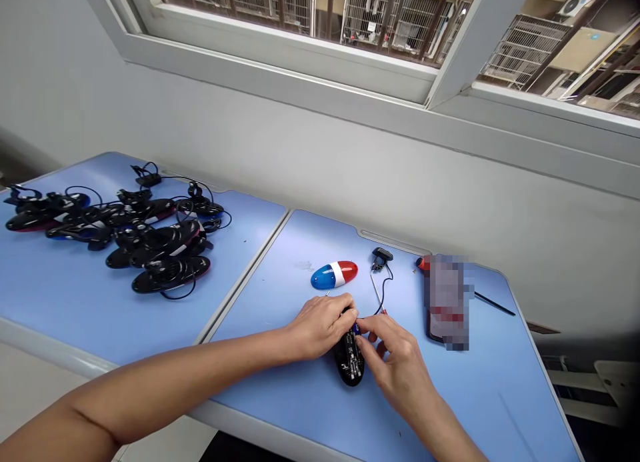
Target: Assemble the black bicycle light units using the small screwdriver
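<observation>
An open black oval housing [350, 365] with a circuit board inside lies on the blue table. My left hand [323, 325] is closed over its far end, fingers pressed together on it. From the right, my right hand [393, 349] pinches at a small blue part [356, 329] near the housing's upper right edge. Beyond my hands rests an oval cover [334, 275], blue, white and red. A small black clip piece [383, 255] sits to its right, with a cable running down towards the housing. Between them and my right hand lies a thin screwdriver [377, 293], its handle partly hidden.
Several assembled black oval units with clips and cables [165, 242] are heaped on the left table [250, 232]. A blurred phone-like object [447, 302] lies at the right, beside an orange-tipped tool and a black strip [494, 304]. A wall and window stand behind.
</observation>
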The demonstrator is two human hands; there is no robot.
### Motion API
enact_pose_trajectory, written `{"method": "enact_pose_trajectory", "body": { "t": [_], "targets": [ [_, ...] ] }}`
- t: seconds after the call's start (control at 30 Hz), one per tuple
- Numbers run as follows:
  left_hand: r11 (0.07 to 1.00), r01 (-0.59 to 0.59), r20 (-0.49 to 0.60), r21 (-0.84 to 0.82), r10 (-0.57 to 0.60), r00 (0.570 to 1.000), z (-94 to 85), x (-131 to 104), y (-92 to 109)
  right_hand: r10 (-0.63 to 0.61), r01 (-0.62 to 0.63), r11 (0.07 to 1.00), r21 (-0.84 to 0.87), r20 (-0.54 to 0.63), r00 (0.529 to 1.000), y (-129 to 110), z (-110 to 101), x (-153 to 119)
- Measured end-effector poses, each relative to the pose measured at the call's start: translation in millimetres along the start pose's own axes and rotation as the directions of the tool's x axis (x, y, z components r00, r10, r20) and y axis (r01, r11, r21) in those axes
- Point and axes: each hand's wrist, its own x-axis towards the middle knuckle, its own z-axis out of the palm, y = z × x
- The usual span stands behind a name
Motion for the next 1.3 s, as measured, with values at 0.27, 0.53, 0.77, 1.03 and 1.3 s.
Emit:
{"method": "enact_pose_trajectory", "body": {
  "t": [0.27,0.53,0.77,1.03,1.3],
  "targets": [
    [1.0,-0.002,0.03,0.01,0.002,1.0,-0.5,-2.3,5.1,-0.154,0.148,0.962,-0.228,-0.007,0.988,-7.2,-1.3,-3.4],
    [0.984,-0.058,-0.079,-0.167,0.045,0.996,5.9,-1.4,-0.9,0.221,-0.222,0.975,-0.003,-0.087,0.971,-4.4,12.3,-4.5],
    [0.961,-0.095,-0.061,-0.258,0.082,0.995,7.4,-1.9,-4.5,0.47,-0.454,0.847,0.277,0.009,0.883,-7.4,7.8,1.2],
    [0.945,-0.035,-0.009,-0.326,0.034,0.999,6.5,0.8,-9.8,0.549,-0.463,0.746,0.479,-0.049,0.834,0.4,8.2,4.8],
    [0.937,-0.031,-0.051,-0.348,0.014,0.999,10.6,-0.8,-10.6,0.433,-0.391,0.876,0.282,-0.103,0.895,1.3,9.4,-0.3]
  ]
}}
